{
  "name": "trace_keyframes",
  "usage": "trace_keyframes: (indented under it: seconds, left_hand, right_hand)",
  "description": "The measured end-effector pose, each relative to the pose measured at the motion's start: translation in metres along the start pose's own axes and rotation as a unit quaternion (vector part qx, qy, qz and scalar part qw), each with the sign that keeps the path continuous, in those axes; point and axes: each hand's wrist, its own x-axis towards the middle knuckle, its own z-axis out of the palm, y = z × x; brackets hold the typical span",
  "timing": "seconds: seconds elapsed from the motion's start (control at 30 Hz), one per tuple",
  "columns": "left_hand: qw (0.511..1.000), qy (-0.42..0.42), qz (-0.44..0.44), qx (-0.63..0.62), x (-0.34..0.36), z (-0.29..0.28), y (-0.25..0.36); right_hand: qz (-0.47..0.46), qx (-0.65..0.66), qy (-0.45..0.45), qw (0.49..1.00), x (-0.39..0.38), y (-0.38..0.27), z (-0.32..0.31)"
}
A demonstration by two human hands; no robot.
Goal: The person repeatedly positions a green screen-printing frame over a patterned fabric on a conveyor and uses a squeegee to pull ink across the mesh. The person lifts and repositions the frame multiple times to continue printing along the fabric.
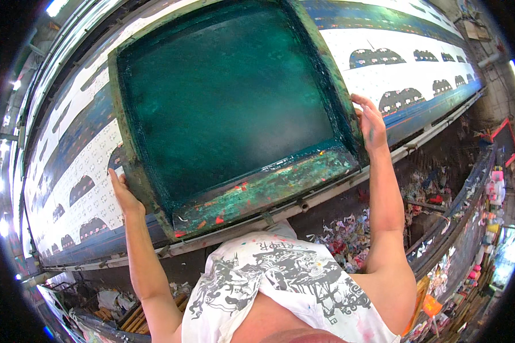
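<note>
A large screen printing frame (272, 188) lies tilted over the long printing table in front of me. Its mesh (223, 103) is dark green, and its worn wooden border is streaked with green and red paint. My left hand (126, 197) is at the frame's lower left side, holding it by the edge; some of its fingers are hidden. Against the right side, my right hand (373, 124) holds the opposite edge, fingers pointing up along the wood.
White fabric pieces (377, 43) printed with dark half-round shapes cover the table on both sides. A metal rail (303, 206) runs along its near edge. Scraps (346, 237) lie heaped below. Paint containers (492, 197) line the right, near a red frame (508, 140).
</note>
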Motion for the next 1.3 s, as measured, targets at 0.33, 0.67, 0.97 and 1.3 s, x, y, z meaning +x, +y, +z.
trace_keyframes:
  seconds: [0.33,0.67,0.97,1.3]
  left_hand:
    - [0.999,-0.034,0.031,-0.01,-0.003,0.024,-0.023]
    - [0.999,0.005,0.053,0.0,-0.008,0.044,-0.028]
    - [0.994,-0.039,0.04,0.09,0.027,0.038,-0.056]
    - [0.96,0.06,0.065,0.265,0.007,0.063,-0.045]
  right_hand:
    - [-0.028,-0.035,-0.004,0.999,0.014,-0.002,-0.049]
    - [-0.083,-0.34,-0.001,0.937,0.004,-0.024,-0.034]
    - [-0.239,-0.536,-0.332,0.739,-0.098,-0.02,0.143]
    - [-0.264,-0.63,-0.283,0.673,-0.093,-0.006,0.185]
